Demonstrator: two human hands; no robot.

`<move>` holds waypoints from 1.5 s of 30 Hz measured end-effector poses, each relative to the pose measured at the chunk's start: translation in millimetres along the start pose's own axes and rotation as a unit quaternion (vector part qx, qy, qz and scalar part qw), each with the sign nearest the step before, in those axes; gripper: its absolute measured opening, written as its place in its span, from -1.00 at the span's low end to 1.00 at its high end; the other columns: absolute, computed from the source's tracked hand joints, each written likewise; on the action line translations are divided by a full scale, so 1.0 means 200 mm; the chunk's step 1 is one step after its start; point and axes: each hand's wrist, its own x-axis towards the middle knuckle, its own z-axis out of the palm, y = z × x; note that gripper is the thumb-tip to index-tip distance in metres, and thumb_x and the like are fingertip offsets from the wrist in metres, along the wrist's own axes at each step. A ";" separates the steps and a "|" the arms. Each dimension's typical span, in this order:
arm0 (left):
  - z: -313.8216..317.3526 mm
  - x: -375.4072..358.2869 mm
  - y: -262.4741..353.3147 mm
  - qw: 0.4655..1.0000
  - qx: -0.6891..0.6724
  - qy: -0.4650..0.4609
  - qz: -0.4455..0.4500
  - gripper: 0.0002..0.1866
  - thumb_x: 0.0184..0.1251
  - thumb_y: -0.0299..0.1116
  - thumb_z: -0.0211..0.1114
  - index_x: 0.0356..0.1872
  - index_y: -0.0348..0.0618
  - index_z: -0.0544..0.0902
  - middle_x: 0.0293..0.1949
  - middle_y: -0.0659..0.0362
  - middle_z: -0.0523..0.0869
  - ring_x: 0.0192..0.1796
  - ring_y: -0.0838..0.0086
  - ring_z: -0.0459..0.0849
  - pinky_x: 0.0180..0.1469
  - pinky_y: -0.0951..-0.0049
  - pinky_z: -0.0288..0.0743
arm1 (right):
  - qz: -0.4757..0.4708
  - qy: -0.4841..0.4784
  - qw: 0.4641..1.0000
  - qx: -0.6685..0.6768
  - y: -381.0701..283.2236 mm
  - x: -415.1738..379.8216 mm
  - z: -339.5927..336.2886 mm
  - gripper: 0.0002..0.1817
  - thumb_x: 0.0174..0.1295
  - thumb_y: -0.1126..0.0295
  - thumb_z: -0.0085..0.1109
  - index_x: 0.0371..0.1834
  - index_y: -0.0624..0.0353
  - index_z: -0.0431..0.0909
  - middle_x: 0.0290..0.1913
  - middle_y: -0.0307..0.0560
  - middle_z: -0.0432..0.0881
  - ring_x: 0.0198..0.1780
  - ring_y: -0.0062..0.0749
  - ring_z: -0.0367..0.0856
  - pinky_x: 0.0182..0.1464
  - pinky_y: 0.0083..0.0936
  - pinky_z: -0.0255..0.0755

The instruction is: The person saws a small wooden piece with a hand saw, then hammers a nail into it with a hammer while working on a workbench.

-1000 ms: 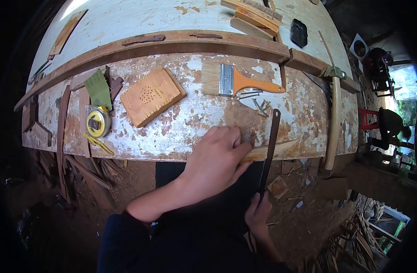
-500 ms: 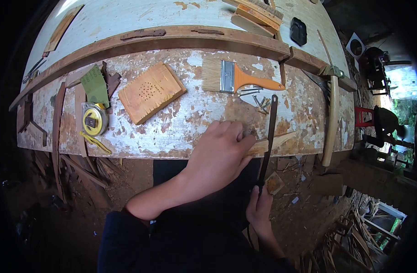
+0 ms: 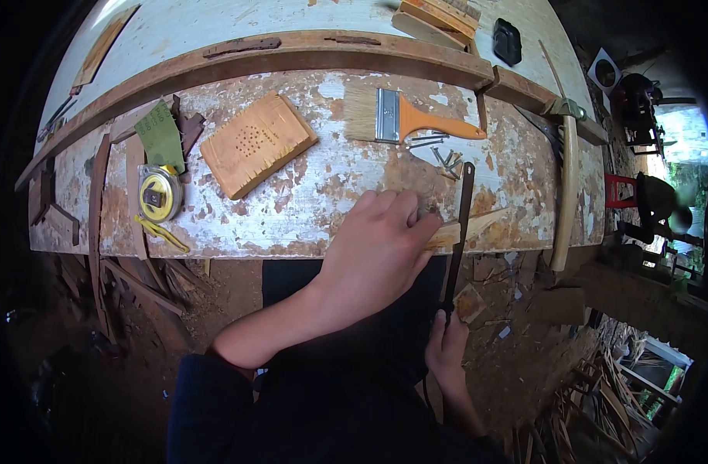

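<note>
My left hand (image 3: 378,238) is closed around a thin piece of pale wood (image 3: 487,224), pressing it down at the front edge of the workbench. The wood's tapered end sticks out to the right, while the rest is hidden under my fingers. Closed on the lower end of a long, narrow dark file (image 3: 460,224), my right hand (image 3: 447,340) is below the bench edge. The file stands nearly upright in view and crosses over the pale wood, its rounded tip with a small hole pointing away from me.
On the worn workbench (image 3: 292,232) lie a drilled wooden block (image 3: 257,147), a paintbrush (image 3: 416,120), several screws (image 3: 448,162), a tape measure (image 3: 159,195) and green sandpaper (image 3: 160,135). A wooden rail (image 3: 292,58) runs behind them. A wooden-handled tool (image 3: 564,193) lies at right.
The view has tilted slightly, so the bench sits higher in the frame. Against the wood, the file has slid a little back towards me; my left hand keeps its hold.
</note>
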 end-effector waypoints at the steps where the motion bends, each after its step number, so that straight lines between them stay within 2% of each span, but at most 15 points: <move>1: 0.00 -0.01 0.01 1.000 0.004 -0.007 -0.002 -0.69 0.17 -0.41 0.63 -0.09 -0.11 0.71 -0.19 0.08 0.55 -0.11 0.09 0.60 -0.02 0.09 0.45 | 0.011 -0.017 1.000 0.019 0.02 -0.01 0.00 -0.75 0.72 0.38 0.00 0.03 0.30 0.64 -0.43 0.18 0.65 -0.40 0.17 0.73 -0.31 -0.11 0.50; 3: 0.01 -0.02 0.01 1.000 0.008 0.000 0.006 -0.69 0.17 -0.42 0.63 -0.11 -0.12 0.70 -0.18 0.08 0.55 -0.10 0.10 0.60 -0.02 0.09 0.45 | 0.024 -0.044 0.997 0.055 0.07 -0.01 -0.01 -0.70 0.75 0.32 -0.02 -0.06 0.30 0.63 -0.50 0.09 0.59 -0.49 -0.01 0.66 -0.36 -0.18 0.44; 6: 0.01 -0.01 0.01 1.000 0.009 0.011 0.017 -0.69 0.15 -0.43 0.63 -0.13 -0.13 0.69 -0.17 0.08 0.54 -0.09 0.11 0.59 -0.02 0.10 0.45 | 0.041 -0.075 0.991 0.103 0.16 0.00 -0.05 -0.59 0.80 0.22 -0.06 -0.20 0.28 0.56 -0.57 -0.16 0.46 -0.54 -0.41 0.47 -0.41 -0.33 0.31; 9: 0.01 -0.01 0.02 1.000 0.012 0.015 0.024 -0.69 0.14 -0.44 0.63 -0.15 -0.14 0.68 -0.17 0.08 0.54 -0.08 0.11 0.59 -0.02 0.11 0.45 | 0.128 -0.138 0.962 0.199 0.20 0.02 -0.11 -0.53 0.83 0.15 -0.09 -0.29 0.21 0.47 -0.54 -0.35 0.39 -0.49 -0.65 0.35 -0.41 -0.45 0.22; 15: 0.03 -0.02 0.01 0.998 0.022 0.025 0.047 -0.70 0.11 -0.47 0.63 -0.19 -0.17 0.67 -0.17 0.08 0.55 -0.09 0.11 0.59 -0.03 0.11 0.45 | 0.134 -0.210 0.913 0.322 0.21 0.06 -0.15 -0.48 0.85 0.05 -0.08 -0.37 0.08 0.39 -0.48 -0.42 0.34 -0.47 -0.69 0.27 -0.39 -0.54 0.18; 21: 0.04 -0.03 0.00 0.996 0.034 0.041 0.066 -0.70 0.12 -0.46 0.64 -0.14 -0.21 0.73 -0.20 0.09 0.56 -0.14 0.14 0.60 -0.06 0.15 0.44 | 0.157 -0.269 0.858 0.408 0.27 0.10 -0.18 -0.47 0.85 0.05 -0.07 -0.39 0.07 0.35 -0.47 -0.43 0.29 -0.47 -0.70 0.20 -0.41 -0.56 0.16; 24: 0.05 -0.03 0.01 0.996 0.042 0.046 0.066 -0.69 0.17 -0.44 0.64 -0.09 -0.23 0.76 -0.21 0.10 0.57 -0.15 0.16 0.61 -0.07 0.17 0.45 | 0.101 -0.235 0.901 0.349 0.34 0.10 -0.15 -0.54 0.82 0.16 0.00 -0.35 0.14 0.43 -0.52 -0.26 0.44 -0.56 -0.46 0.39 -0.45 -0.40 0.26; 26: 0.04 -0.03 0.02 0.997 0.037 0.054 0.051 -0.69 0.20 -0.41 0.65 -0.07 -0.24 0.77 -0.20 0.11 0.58 -0.15 0.18 0.61 -0.08 0.18 0.45 | 0.004 -0.124 0.982 0.141 0.18 0.09 -0.15 -0.64 0.77 0.26 0.06 -0.29 0.19 0.48 -0.50 -0.04 0.56 -0.51 -0.12 0.57 -0.42 -0.25 0.36; 27: 0.03 -0.02 0.04 0.997 0.027 0.057 0.037 -0.69 0.22 -0.39 0.65 -0.07 -0.24 0.78 -0.20 0.11 0.59 -0.15 0.19 0.62 -0.08 0.19 0.45 | -0.044 -0.063 0.997 0.031 0.11 0.08 -0.13 -0.68 0.74 0.31 0.09 -0.26 0.22 0.51 -0.49 0.07 0.62 -0.48 0.05 0.67 -0.40 -0.17 0.40; 30: 0.04 -0.01 0.03 0.998 0.025 0.049 0.042 -0.69 0.27 -0.34 0.66 -0.06 -0.25 0.79 -0.20 0.11 0.60 -0.15 0.20 0.63 -0.08 0.19 0.46 | -0.011 -0.013 1.000 -0.010 0.11 0.05 -0.08 -0.81 0.66 0.41 0.15 -0.17 0.26 0.56 -0.39 0.28 0.67 -0.29 0.34 0.75 -0.30 0.02 0.48; 36: 0.03 0.00 0.05 0.987 0.061 0.082 0.121 -0.70 0.25 -0.36 0.65 -0.07 -0.26 0.80 -0.21 0.15 0.60 -0.17 0.27 0.61 -0.12 0.22 0.45 | -0.073 0.085 0.993 -0.035 0.04 0.02 -0.05 -0.84 0.65 0.43 0.15 -0.15 0.27 0.56 -0.43 0.26 0.65 -0.38 0.34 0.71 -0.34 0.04 0.47; 42: 0.08 -0.01 0.04 0.978 0.101 0.080 0.163 -0.72 0.22 -0.39 0.64 -0.11 -0.24 0.78 -0.25 0.18 0.55 -0.20 0.32 0.58 -0.16 0.26 0.45 | -0.001 0.028 1.000 0.003 0.12 -0.01 -0.02 -0.83 0.67 0.40 0.13 -0.06 0.30 0.59 -0.39 0.28 0.70 -0.30 0.35 0.76 -0.30 0.06 0.51; 45: 0.10 -0.02 0.04 0.975 0.112 0.060 0.184 -0.73 0.21 -0.39 0.63 -0.13 -0.23 0.78 -0.28 0.18 0.53 -0.22 0.33 0.58 -0.16 0.29 0.46 | 0.005 0.031 0.999 0.033 0.12 -0.03 0.01 -0.82 0.67 0.40 0.12 -0.05 0.31 0.58 -0.39 0.28 0.70 -0.29 0.35 0.78 -0.31 0.05 0.52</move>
